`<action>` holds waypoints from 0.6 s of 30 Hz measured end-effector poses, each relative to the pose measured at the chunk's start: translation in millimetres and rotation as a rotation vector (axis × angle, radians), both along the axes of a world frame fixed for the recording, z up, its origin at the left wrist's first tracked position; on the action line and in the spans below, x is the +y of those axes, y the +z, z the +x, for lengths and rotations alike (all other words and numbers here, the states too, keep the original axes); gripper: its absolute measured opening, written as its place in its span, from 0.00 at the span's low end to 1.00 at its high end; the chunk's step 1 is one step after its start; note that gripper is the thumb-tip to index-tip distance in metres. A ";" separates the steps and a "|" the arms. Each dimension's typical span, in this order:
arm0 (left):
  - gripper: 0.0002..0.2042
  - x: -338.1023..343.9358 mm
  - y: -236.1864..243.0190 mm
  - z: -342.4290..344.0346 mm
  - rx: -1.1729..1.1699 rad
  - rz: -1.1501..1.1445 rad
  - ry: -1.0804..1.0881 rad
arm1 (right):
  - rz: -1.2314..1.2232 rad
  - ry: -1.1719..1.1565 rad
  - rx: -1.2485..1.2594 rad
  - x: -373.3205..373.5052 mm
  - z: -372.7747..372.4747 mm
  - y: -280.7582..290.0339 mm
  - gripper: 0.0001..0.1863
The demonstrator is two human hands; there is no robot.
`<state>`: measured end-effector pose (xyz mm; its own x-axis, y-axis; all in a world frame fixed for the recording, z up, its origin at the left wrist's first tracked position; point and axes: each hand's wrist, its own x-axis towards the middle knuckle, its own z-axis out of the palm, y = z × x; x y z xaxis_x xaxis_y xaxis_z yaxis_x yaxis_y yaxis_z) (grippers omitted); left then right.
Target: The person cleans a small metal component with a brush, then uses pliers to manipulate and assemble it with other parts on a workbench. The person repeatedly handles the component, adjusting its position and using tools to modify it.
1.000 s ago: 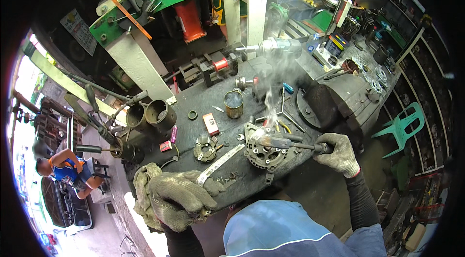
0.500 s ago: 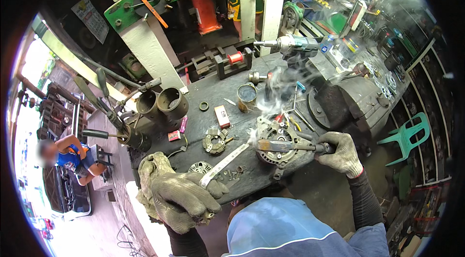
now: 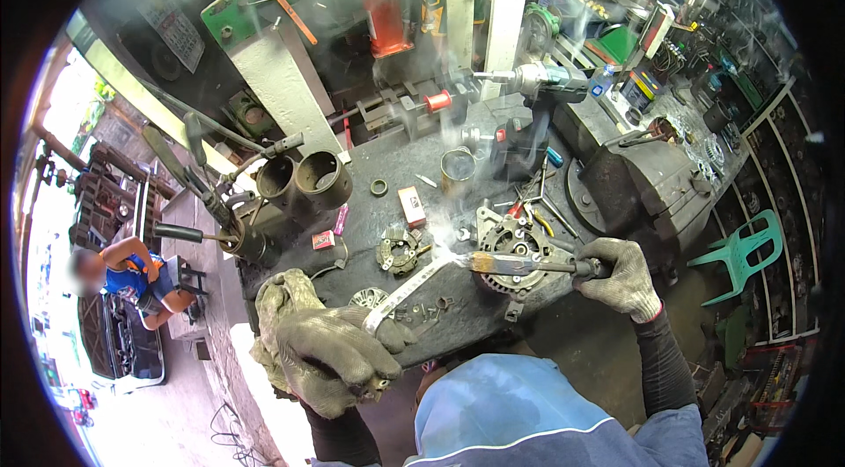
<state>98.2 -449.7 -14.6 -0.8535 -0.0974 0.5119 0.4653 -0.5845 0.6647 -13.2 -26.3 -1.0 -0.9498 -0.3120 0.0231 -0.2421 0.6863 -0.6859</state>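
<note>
My right hand, in a knit work glove, is closed round the dark handle of a soldering iron. Its thick tip points left, across the front of an alternator housing on the bench. My left hand, also gloved, grips a flat silvery solder bar. The bar slants up to the iron's tip and appears to touch it, with white smoke rising there. A crumpled beige cloth bunches beside my left hand. Just beyond the bar lie a round rectifier-like part and a finned metal disc.
Two joined metal cylinders stand at the bench's left. A small box, a metal cup and an impact wrench lie beyond. A large gearbox-like casing is at right, a green chair past it. Someone sits far left.
The bar's far end has risen slightly to the iron's tip. Smoke has spread across the bench and upper view. The whole view has shifted a little; both hands keep their holds.
</note>
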 end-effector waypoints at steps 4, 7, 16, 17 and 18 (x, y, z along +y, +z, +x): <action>0.14 -3.4 8.4 -14.5 0.209 -0.197 -0.240 | -0.015 -0.017 -0.044 0.0 2.2 1.4 0.19; 0.14 5.6 14.3 -7.8 0.157 -0.131 -0.178 | -0.005 -0.010 -0.029 0.5 3.3 2.9 0.19; 0.14 20.4 52.8 -48.2 0.358 -0.233 -0.461 | 0.017 -0.007 -0.030 1.5 7.1 4.7 0.18; 0.14 25.6 47.7 -32.3 0.233 -0.180 -0.294 | 0.010 -0.003 -0.023 1.5 7.6 4.8 0.18; 0.14 26.7 41.2 -19.4 0.108 -0.126 -0.127 | 0.021 0.006 0.012 1.5 9.0 5.1 0.18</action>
